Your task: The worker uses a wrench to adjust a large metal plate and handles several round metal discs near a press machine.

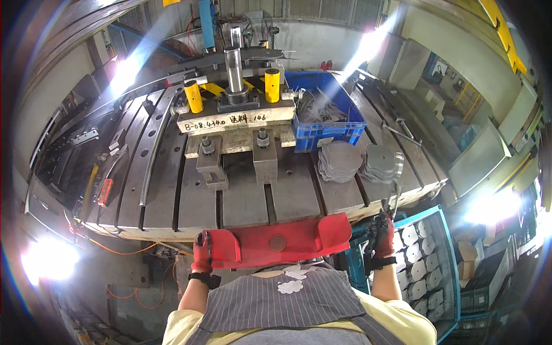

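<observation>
My left hand (202, 253), in a red and black glove, is at the left end of a red metal panel (287, 240) with raised side plates and a round brownish disc in its middle. How its fingers lie is not clear. Beyond the panel's right end, my right hand (382, 236), also gloved, is closed around slim metal tongs (394, 198). Their jaws point up toward two stacks of thin grey metal plates on the slotted press table, the left stack (338, 162) and the right stack (380, 163).
A die block (237, 122) with yellow posts is clamped on the slotted table (299, 201). Beside it stands a blue crate (328, 133) of metal pieces. A teal-framed bin (445, 241) with rows of round plates is at right. An orange-handled tool (105, 191) lies left.
</observation>
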Demonstrator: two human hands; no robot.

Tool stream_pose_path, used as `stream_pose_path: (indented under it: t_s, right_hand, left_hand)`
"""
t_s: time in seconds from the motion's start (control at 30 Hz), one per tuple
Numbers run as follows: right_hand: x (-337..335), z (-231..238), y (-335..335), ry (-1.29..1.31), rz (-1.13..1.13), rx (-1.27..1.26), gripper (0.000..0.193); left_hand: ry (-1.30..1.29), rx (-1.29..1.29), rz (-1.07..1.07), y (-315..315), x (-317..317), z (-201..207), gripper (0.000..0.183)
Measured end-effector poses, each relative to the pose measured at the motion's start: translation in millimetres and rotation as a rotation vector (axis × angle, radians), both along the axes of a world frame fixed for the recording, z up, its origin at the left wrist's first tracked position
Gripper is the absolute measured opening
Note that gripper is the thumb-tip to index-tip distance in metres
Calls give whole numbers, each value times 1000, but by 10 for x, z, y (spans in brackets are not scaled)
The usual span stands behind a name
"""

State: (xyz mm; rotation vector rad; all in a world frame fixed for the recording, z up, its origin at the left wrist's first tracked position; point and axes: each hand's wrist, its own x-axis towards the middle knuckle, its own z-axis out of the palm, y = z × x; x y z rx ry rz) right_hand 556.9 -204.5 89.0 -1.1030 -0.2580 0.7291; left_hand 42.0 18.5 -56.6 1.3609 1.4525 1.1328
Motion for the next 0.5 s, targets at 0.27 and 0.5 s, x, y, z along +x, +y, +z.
stream_pose_path:
  t_s: [0.27, 0.5]
  right_hand:
    - [-161, 737, 1104, -131, 244, -73, 10]
    - [-29, 1823, 2681, -541, 564, -54, 22]
  left_hand:
    - [63, -47, 128, -99, 135, 164, 27]
    - [-109, -25, 149, -191, 267, 493, 21]
